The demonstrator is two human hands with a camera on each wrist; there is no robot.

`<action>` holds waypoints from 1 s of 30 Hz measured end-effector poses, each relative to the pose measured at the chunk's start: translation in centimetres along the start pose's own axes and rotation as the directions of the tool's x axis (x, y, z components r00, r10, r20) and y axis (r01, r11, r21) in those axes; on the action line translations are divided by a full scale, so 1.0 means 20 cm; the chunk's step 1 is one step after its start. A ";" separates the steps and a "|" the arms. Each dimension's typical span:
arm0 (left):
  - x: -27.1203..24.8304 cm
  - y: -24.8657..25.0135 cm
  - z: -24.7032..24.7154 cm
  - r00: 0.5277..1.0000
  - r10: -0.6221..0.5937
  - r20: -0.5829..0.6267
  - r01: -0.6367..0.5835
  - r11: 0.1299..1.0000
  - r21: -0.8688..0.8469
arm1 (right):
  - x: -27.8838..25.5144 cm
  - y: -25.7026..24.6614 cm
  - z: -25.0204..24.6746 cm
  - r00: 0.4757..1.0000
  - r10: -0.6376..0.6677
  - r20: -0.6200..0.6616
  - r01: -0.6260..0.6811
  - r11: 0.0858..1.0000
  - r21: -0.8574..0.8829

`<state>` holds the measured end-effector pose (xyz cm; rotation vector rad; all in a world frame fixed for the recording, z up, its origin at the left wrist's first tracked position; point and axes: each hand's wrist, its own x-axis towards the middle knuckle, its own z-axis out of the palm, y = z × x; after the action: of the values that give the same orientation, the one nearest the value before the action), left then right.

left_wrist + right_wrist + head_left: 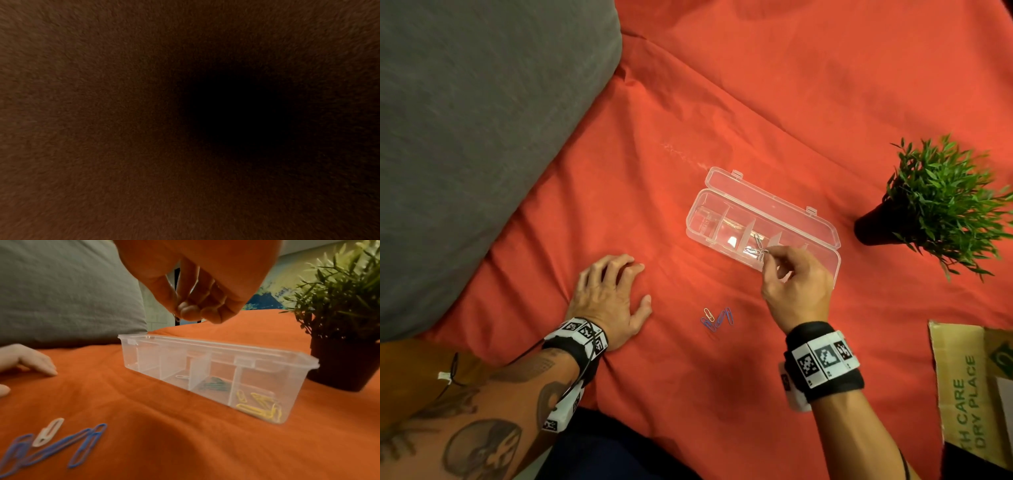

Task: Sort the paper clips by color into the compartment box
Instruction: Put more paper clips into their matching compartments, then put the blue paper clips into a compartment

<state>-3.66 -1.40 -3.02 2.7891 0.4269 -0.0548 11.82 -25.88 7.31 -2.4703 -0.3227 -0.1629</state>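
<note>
A clear compartment box (691, 222) (148, 363) lies open on the red sheet, its lid folded back. My right hand (766, 257) (183, 313) hovers over the box's middle and pinches a white paper clip (762, 255) between thumb and fingertips. Another white clip (757, 240) (182, 376) lies in a middle compartment. Green clips (213, 383) fill the one beside it, and yellow clips (259, 404) the end one. Several blue clips (719, 318) (82, 444) and one white clip (707, 312) (48, 431) lie loose on the sheet. My left hand (609, 294) (30, 360) rests on the sheet, holding nothing. The left wrist view is dark.
A grey pillow (482, 137) fills the left side. A potted green plant (935, 202) (341, 337) stands just right of the box. A cardboard box (972, 387) sits at the lower right edge.
</note>
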 end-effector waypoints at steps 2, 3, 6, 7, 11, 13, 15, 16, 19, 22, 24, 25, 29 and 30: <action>0.00 0.00 0.00 1.000 -0.001 0.000 0.001 1.000 -0.005 | 0.05 0.02 -0.01 0.999 -0.045 -0.005 0.044 0.998 -0.037; 0.00 0.00 0.00 1.000 -0.001 -0.001 0.001 1.000 -0.006 | 0.08 0.03 -0.01 0.998 -0.055 -0.002 0.055 0.997 -0.055; 0.00 0.00 0.00 1.000 0.004 -0.001 -0.004 1.000 -0.002 | 0.12 0.06 0.02 0.996 -0.059 0.062 0.065 0.993 -0.097; 0.00 0.00 -0.01 1.000 0.004 -0.002 -0.004 1.000 -0.002 | 0.12 0.07 0.03 0.994 -0.048 0.098 0.058 0.993 -0.107; 0.00 0.00 0.00 1.000 0.003 -0.002 -0.003 1.000 -0.009 | 0.05 0.08 0.06 0.992 -0.012 0.123 0.023 0.996 -0.083; 0.00 0.00 0.00 1.000 0.005 -0.003 -0.005 1.000 -0.013 | -0.01 0.05 0.07 0.993 -0.004 0.120 0.013 0.997 -0.070; 0.00 0.00 0.00 1.000 0.005 0.002 -0.005 1.000 -0.005 | -0.09 0.01 0.09 0.980 0.005 0.198 0.006 0.999 -0.054; 0.00 0.00 -0.01 1.000 0.003 0.008 -0.003 1.000 -0.002 | -0.13 0.00 0.11 0.962 0.000 0.273 0.013 0.999 -0.049; 0.00 0.00 0.00 1.000 -0.001 0.016 0.001 1.000 -0.005 | -0.24 -0.05 0.17 0.860 0.005 0.510 0.065 0.991 -0.119; 0.00 0.00 0.00 1.000 -0.005 0.018 0.005 1.000 -0.005 | -0.30 -0.09 0.22 0.786 0.043 0.616 0.165 0.947 -0.276; -0.01 0.00 -0.01 1.000 -0.008 0.017 0.008 1.000 -0.011 | -0.32 -0.12 0.24 0.764 0.050 0.644 0.219 0.918 -0.330; -0.01 0.00 -0.01 1.000 -0.008 0.016 0.009 1.000 -0.014 | -0.32 -0.13 0.24 0.762 0.054 0.645 0.223 0.914 -0.339; 0.00 0.00 0.00 1.000 -0.004 0.014 0.004 1.000 -0.012 | -0.30 -0.15 0.26 0.741 0.107 0.663 0.180 0.920 -0.349; 0.00 0.00 0.00 1.000 -0.004 0.011 0.004 1.000 -0.014 | -0.30 -0.15 0.26 0.735 0.116 0.668 0.165 0.925 -0.342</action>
<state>-3.62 -1.41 -2.93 2.7732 0.4285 -0.0673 5.38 -21.49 3.78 -2.8333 -0.6885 0.7772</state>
